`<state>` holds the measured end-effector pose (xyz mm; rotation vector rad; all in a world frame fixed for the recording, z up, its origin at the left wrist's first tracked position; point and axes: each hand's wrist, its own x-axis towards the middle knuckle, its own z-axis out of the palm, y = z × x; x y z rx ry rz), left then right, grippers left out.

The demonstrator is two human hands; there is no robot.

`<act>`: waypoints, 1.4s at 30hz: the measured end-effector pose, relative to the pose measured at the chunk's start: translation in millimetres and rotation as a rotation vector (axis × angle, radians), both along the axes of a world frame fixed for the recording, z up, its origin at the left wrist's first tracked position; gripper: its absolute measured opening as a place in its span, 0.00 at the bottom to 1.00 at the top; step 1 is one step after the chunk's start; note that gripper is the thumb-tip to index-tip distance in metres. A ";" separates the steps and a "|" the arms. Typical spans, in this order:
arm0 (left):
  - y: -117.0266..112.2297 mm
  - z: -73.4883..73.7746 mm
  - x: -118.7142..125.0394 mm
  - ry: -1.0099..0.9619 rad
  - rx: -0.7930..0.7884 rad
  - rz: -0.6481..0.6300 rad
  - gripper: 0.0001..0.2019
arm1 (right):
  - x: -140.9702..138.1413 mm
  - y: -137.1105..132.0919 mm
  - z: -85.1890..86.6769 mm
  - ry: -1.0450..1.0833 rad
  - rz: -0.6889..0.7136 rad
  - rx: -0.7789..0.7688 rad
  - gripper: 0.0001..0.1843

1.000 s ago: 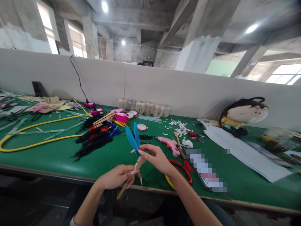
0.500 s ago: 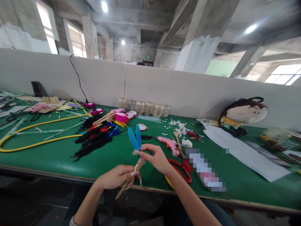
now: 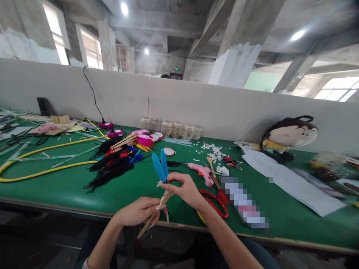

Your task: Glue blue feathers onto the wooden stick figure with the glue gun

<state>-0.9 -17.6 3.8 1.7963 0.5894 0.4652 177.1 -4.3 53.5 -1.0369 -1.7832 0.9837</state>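
My left hand (image 3: pixel 140 211) is closed round a thin wooden stick (image 3: pixel 148 224) that slants up to the right over the near table edge. My right hand (image 3: pixel 185 188) pinches the quill ends of two blue feathers (image 3: pixel 160 167) against the top of that stick, so the feathers stand upright above my fingers. Both hands hover just above the green table (image 3: pixel 70 186).
A pile of black, red and pink feathers with sticks (image 3: pixel 117 157) lies left of my hands. A pink glue gun (image 3: pixel 203 172), red scissors (image 3: pixel 217 203) and white scraps (image 3: pixel 214 149) lie to the right. Yellow tubing (image 3: pixel 42 170) curves at the left; glass jars (image 3: pixel 171 129) line the partition.
The feathers have shifted slightly to the right and lower as my right hand drew closer to the stick's tip. My left hand has stayed put.
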 end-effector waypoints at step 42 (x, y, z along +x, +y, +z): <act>10.7 -14.7 11.7 -0.407 -0.226 0.521 0.16 | 100.8 32.8 3.5 -0.934 -0.928 -0.144 0.32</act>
